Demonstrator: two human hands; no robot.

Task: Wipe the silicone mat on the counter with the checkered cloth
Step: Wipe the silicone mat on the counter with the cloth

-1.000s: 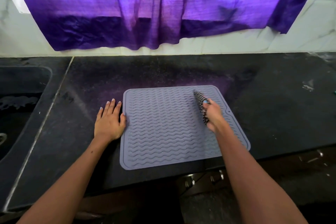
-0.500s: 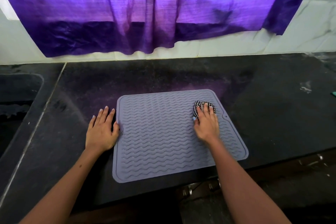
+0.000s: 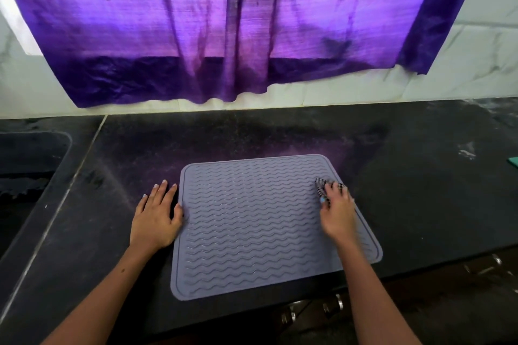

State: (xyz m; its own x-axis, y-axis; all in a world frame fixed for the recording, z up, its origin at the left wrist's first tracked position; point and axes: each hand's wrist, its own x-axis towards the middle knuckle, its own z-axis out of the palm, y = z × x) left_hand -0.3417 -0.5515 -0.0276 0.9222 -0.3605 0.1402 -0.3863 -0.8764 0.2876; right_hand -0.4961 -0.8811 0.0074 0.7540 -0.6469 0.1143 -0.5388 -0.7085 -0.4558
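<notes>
Two hands: L hand (image 3: 155, 219) fingers straight, flat beside mat (image 3: 260, 221); R hand (image 3: 336, 211) fingers curled round checkered cloth (image 3: 322, 187).

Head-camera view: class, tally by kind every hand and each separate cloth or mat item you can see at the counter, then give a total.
Hands: 2, left hand, right hand
Grey wavy-ribbed silicone mat: 1
Black-and-white checkered cloth: 1
Purple fabric curtain: 1
Total: 5

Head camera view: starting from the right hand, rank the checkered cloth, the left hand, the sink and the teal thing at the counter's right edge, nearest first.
1. checkered cloth, held in the right hand
2. left hand, at the mat's left edge
3. teal thing, far right
4. sink, far left
</notes>
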